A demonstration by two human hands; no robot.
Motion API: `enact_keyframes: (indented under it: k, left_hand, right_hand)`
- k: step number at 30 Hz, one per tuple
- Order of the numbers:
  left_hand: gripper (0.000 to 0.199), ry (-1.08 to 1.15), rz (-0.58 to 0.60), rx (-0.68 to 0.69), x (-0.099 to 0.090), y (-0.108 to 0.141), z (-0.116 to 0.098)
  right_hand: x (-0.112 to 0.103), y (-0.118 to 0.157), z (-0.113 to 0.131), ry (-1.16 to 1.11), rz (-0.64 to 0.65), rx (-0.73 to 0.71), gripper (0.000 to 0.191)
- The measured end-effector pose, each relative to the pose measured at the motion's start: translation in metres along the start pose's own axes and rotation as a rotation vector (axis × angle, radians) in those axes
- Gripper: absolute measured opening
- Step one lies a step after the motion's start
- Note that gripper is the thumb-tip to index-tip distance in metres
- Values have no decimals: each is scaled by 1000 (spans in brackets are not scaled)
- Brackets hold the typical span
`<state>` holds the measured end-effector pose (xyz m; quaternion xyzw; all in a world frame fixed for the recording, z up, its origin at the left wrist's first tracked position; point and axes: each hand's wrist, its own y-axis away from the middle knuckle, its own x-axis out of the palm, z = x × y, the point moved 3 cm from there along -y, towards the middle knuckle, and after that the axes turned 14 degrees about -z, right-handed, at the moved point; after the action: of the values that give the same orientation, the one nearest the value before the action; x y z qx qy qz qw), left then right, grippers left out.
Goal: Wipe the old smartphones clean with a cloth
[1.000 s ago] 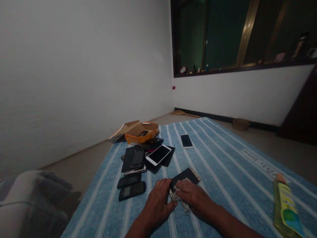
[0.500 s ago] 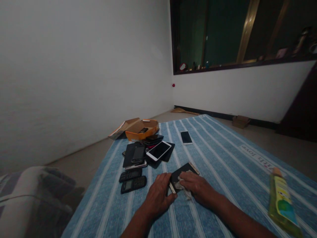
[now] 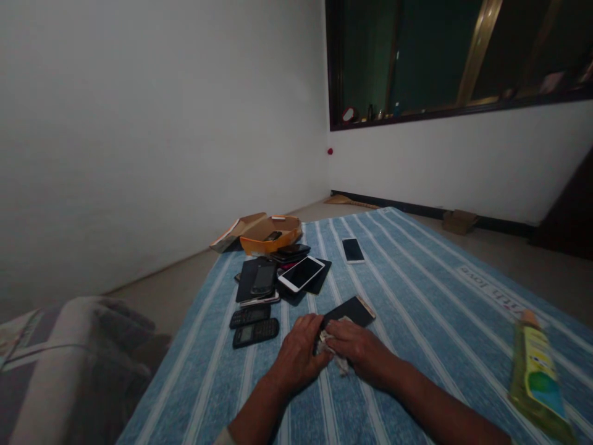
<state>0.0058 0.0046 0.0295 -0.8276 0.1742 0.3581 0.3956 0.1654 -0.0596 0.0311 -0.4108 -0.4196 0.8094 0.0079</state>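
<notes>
The black rectangular phone (image 3: 351, 311) points toward the blue-striped cloth's (image 3: 417, 278) right edge, left hand (image 3: 299, 349) gripping its near end, right hand (image 3: 359, 346) clutching a crumpled whitish rag (image 3: 341, 364).

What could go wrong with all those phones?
The dark phone might skid on the striped cloth if the right hand, pressing a crumpled wipe on it, pushes past the left hand.
The white phone on the pile could slide off if bumped.
The yellowish bottle could leak if its cap is loose; I can't tell.
</notes>
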Motion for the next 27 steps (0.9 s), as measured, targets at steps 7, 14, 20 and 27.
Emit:
enact_keyframes:
  k: [7, 14, 20, 27]
  left_hand:
    - [52, -14, 58, -37, -4, -4, -7]
    - [52, -16, 65, -52, -5, -4, -9]
    - [50, -24, 58, -55, -5, -4, -11]
    - [52, -25, 44, -24, -2, -3, -7]
  right_hand:
    - [-4, 18, -25, 82, -44, 17, 33]
    - [-19, 27, -39, 143, -80, 58, 37]
    - [-8, 18, -24, 154, -32, 39, 34]
    - [3, 12, -8, 55, 3, 35, 34]
